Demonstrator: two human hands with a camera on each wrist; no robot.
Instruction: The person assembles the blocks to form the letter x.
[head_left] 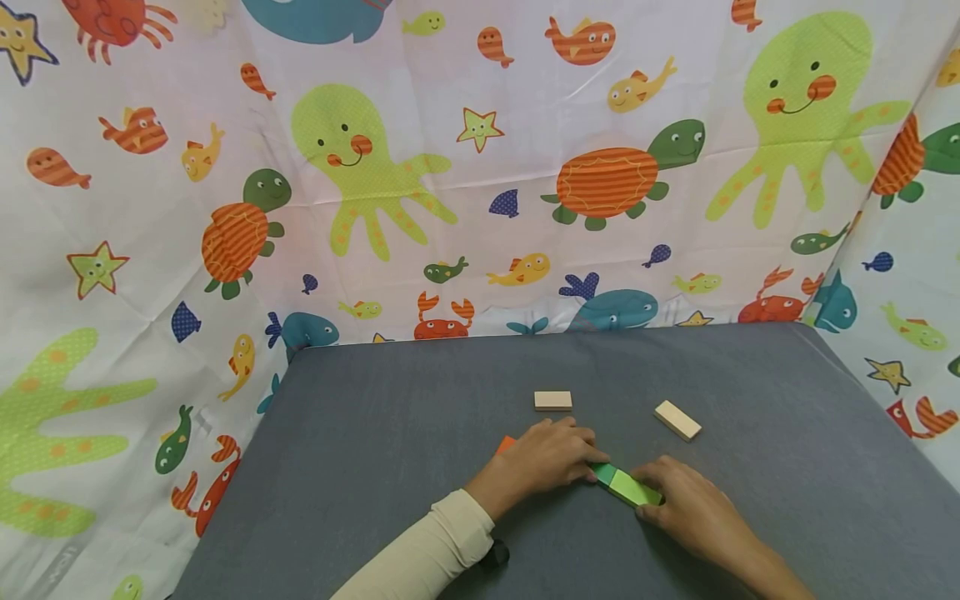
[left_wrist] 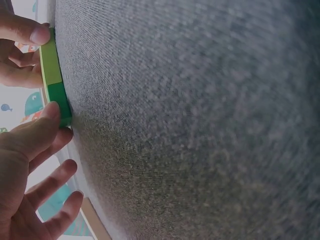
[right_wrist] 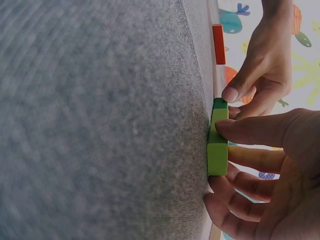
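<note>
Two hands worked a pair of green blocks near the desk's (head_left: 375,400) front edge, the left hand (head_left: 543,458) pinching the dark green block (head_left: 602,473) while the right hand (head_left: 686,504) closed fingers and thumb around the light green block (head_left: 636,489), butted against it at its 4 o'clock. Keeping both flat and pressing their ends squarely together appeared the surest way to align them; an orange block (head_left: 506,443) peeked out at the left hand's 9 o'clock, two plain wooden blocks (head_left: 552,400) lying beyond.

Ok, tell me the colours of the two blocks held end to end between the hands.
Light green block and dark green block, clearest in the right wrist view.
</note>
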